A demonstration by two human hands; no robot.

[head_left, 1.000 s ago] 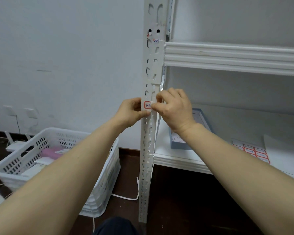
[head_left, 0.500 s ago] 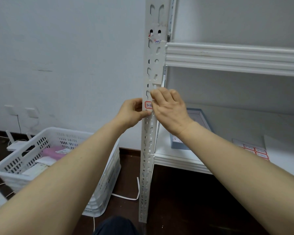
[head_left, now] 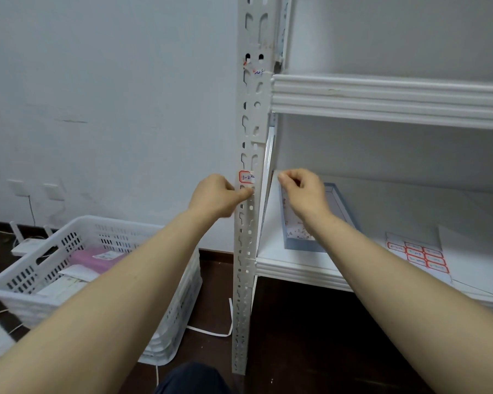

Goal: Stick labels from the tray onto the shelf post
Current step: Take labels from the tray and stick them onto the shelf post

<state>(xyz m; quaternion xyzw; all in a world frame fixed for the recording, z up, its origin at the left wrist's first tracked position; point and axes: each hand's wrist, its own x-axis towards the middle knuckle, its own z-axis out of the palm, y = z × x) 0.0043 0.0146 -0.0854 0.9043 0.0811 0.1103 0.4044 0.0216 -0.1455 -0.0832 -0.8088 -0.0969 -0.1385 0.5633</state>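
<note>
A white perforated shelf post [head_left: 249,132] rises in the middle of the head view. A red-bordered label [head_left: 246,177] with blue writing is stuck on its front face at hand height. My left hand [head_left: 215,196] is curled, thumb tip touching the post just below the label. My right hand [head_left: 302,191] hovers right of the post, fingers pinched together, apart from the label; I cannot tell whether anything is between them. A blue-grey tray [head_left: 333,194] lies on the lower shelf behind that hand. A sheet of red-bordered labels [head_left: 417,255] lies further right.
A white ribbed upper shelf [head_left: 382,98] crosses above the hands. A white plastic basket [head_left: 77,251] with pink and white items stands on the dark floor at left, beside cables and wall sockets [head_left: 34,189]. White paper sheets [head_left: 475,251] lie at the shelf's right.
My right hand has come off the label and moved right, away from the post. The label now stays on the post, fully in view. My left hand slid slightly lower.
</note>
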